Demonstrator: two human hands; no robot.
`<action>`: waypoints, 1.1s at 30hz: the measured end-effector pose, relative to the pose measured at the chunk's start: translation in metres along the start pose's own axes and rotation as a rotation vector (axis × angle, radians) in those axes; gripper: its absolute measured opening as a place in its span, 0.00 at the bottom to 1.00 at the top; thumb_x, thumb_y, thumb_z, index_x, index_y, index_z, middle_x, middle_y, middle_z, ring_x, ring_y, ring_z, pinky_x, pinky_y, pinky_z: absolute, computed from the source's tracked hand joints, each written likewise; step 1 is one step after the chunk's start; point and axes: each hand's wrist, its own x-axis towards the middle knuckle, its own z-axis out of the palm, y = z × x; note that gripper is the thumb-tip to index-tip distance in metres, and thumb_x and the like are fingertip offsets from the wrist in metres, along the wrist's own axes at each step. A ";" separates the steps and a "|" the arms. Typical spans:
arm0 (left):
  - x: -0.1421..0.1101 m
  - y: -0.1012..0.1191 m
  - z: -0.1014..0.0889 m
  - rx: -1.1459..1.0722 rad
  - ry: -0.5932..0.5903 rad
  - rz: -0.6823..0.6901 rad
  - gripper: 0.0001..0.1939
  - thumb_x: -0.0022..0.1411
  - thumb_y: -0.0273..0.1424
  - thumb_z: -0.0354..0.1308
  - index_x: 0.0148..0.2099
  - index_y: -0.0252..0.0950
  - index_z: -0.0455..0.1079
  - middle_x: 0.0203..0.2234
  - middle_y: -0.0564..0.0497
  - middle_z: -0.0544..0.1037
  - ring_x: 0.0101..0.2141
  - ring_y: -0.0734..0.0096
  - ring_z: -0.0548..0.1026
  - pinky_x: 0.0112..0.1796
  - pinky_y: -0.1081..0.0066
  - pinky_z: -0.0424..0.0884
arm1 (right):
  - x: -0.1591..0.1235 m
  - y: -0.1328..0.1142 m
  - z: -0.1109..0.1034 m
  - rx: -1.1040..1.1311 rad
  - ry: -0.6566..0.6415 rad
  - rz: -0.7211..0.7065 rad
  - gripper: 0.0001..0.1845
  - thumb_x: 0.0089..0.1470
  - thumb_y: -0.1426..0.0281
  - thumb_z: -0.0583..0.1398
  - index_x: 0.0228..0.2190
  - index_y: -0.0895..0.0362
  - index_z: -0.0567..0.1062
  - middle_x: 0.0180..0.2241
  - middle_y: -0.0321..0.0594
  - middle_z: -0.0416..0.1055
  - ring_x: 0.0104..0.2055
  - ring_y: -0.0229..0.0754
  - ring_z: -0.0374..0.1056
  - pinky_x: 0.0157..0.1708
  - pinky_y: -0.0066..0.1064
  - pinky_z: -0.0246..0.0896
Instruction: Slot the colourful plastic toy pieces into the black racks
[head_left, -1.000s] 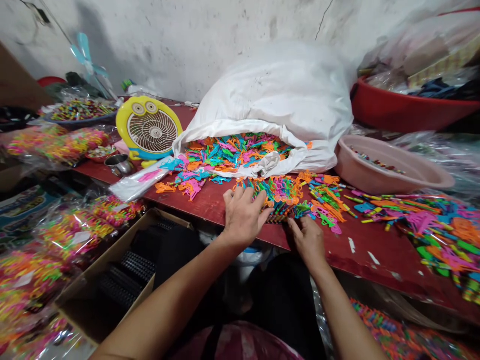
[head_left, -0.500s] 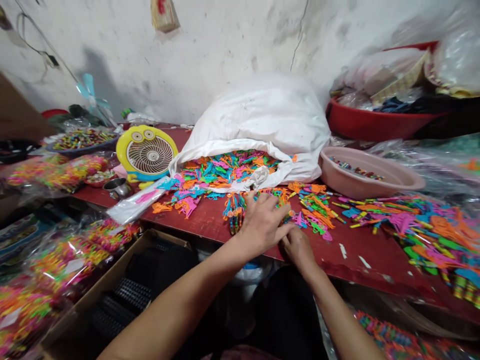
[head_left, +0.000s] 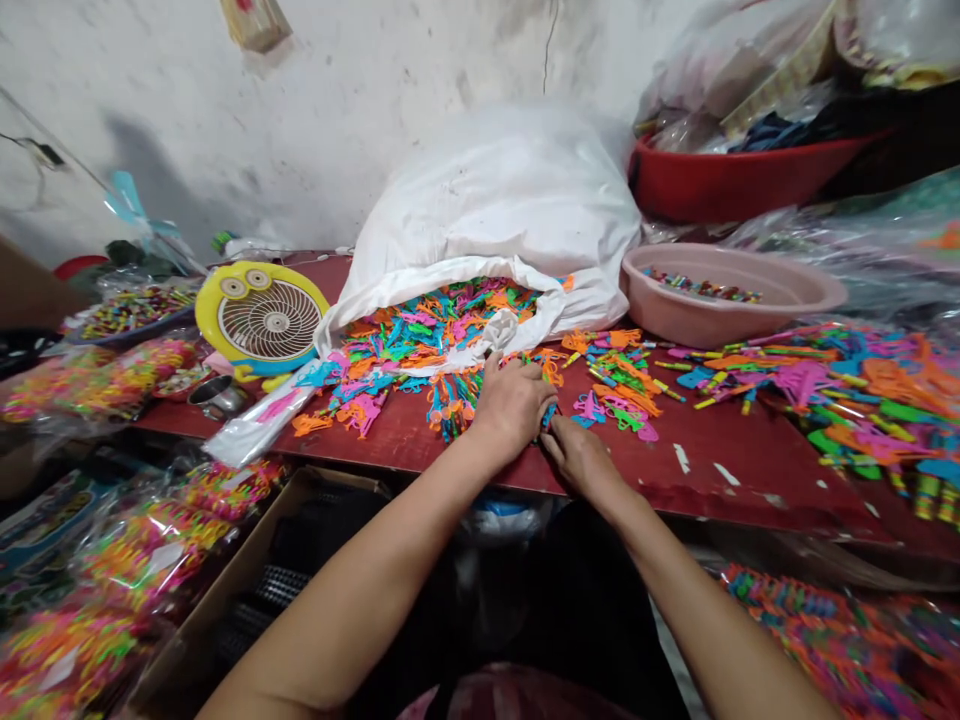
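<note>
My left hand (head_left: 511, 405) lies palm down with its fingers curled over a row of small bright plastic pieces (head_left: 451, 405), lined up side by side near the table's front edge. My right hand (head_left: 581, 455) is closed beside it, its fingertips at the right end of that row; what they pinch is hidden. Just behind my hands, a white sack (head_left: 495, 200) lies on its side, its mouth spilling loose orange, blue, pink and green plastic pieces (head_left: 427, 325). More loose pieces (head_left: 622, 385) lie to the right of my hands.
On the red table (head_left: 720, 490) stand a yellow fan (head_left: 274, 320), a metal cup (head_left: 217, 398) and a pink basin (head_left: 720, 315) with small striped parts. A heap of coloured pieces with striped tubes (head_left: 862, 400) covers the right side. Bagged pieces (head_left: 154, 550) and an open carton (head_left: 300, 500) sit lower left.
The view has shifted somewhat. My left hand's fingers, spread earlier, are drawn together over the row. My right hand has come slightly out from under the left thumb.
</note>
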 end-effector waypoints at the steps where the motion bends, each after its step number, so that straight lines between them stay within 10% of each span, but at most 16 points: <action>1: 0.000 0.000 0.001 0.012 0.005 0.006 0.11 0.68 0.34 0.55 0.39 0.42 0.79 0.36 0.50 0.79 0.43 0.61 0.72 0.58 0.51 0.54 | 0.000 0.001 0.000 0.003 -0.004 -0.002 0.11 0.63 0.66 0.51 0.34 0.56 0.70 0.33 0.44 0.73 0.32 0.43 0.66 0.31 0.31 0.52; 33: 0.010 0.000 -0.022 0.110 -0.142 0.079 0.13 0.67 0.39 0.56 0.46 0.37 0.76 0.41 0.45 0.79 0.46 0.57 0.74 0.53 0.54 0.60 | 0.005 -0.009 -0.005 -0.091 -0.116 0.082 0.15 0.58 0.67 0.57 0.46 0.56 0.75 0.38 0.46 0.79 0.37 0.47 0.73 0.33 0.32 0.57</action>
